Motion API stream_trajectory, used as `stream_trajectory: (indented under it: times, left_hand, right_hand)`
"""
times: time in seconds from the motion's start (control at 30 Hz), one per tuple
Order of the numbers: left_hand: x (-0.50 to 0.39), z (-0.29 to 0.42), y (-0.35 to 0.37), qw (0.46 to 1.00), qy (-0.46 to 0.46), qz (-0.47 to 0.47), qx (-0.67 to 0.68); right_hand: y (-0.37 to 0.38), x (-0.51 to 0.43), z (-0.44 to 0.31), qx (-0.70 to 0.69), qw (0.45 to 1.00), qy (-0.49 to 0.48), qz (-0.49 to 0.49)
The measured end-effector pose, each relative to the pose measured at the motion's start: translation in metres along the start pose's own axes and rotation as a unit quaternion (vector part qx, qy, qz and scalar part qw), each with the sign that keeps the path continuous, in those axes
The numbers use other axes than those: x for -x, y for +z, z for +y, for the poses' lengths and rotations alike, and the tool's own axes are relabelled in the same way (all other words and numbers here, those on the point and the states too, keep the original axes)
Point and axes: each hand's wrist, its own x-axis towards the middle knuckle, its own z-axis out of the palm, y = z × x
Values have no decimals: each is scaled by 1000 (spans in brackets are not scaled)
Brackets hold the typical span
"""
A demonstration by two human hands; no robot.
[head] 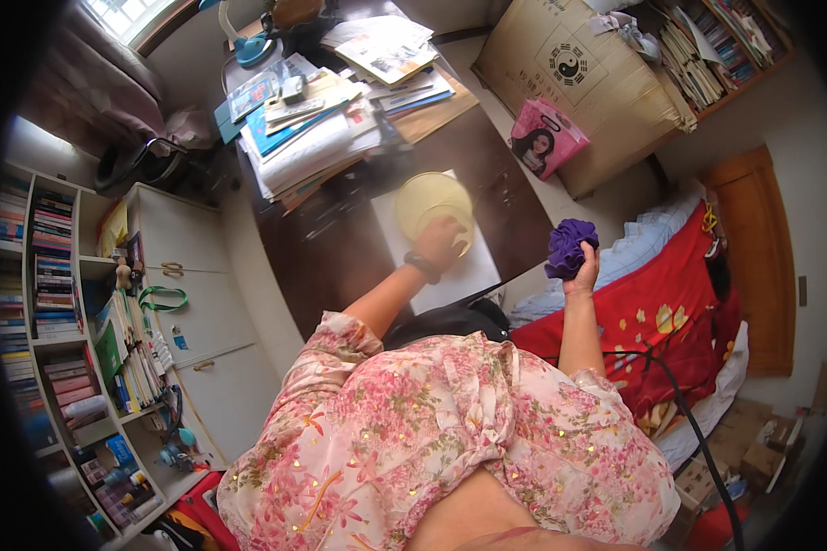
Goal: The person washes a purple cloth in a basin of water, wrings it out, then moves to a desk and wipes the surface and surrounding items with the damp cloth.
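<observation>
My left hand (441, 244), with a dark band at the wrist, grips the near rim of a round, yellowish translucent bowl (419, 191). Motion blur softens both, and some of the fingers are hidden. Under the bowl, white paper (448, 288) lies on a dark wooden desk (289, 255). Out to the right, past the desk's edge, my right hand (582, 275) holds up a bunched purple cloth (568, 246), its folds ruffled like a flower. The two hands are apart.
Stacks of papers and books (317, 144) cover the desk's far side, near a blue desk lamp (251, 49). To the right are a pink bag (558, 134), a large cardboard box (586, 89) and a bed with a red cover (655, 310). White cabinets (193, 234) stand left.
</observation>
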Motion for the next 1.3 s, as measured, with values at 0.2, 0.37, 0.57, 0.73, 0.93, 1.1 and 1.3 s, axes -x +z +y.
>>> stream_trajectory:
  times: [0.2, 0.37, 0.57, 0.73, 0.93, 1.1, 1.3]
  left_hand:
    - [-78, 19, 126, 948, -68, -134, -281]
    - [-91, 19, 142, 947, -106, -150, -264]
    - [-101, 60, 92, 959, -140, -80, -231]
    - [-92, 87, 22, 959, -124, 45, -249]
    - [-43, 52, -2, 929, -184, 68, -314]
    - [-12, 17, 24, 924, -203, 73, -315]
    - [2, 15, 30, 915, -316, 39, -249]
  right_hand:
    - [-20, -119, -33, 22, 994, 78, -76]
    - [-17, -173, -49, 47, 978, 131, -155]
    - [-7, -200, -38, 44, 963, 185, -192]
    - [4, -201, -31, 40, 947, 228, -223]
    - [26, -198, -30, 46, 934, 238, -262]
    - [40, -191, -27, 53, 924, 251, -284]
    - [49, -170, -27, 48, 919, 259, -293]
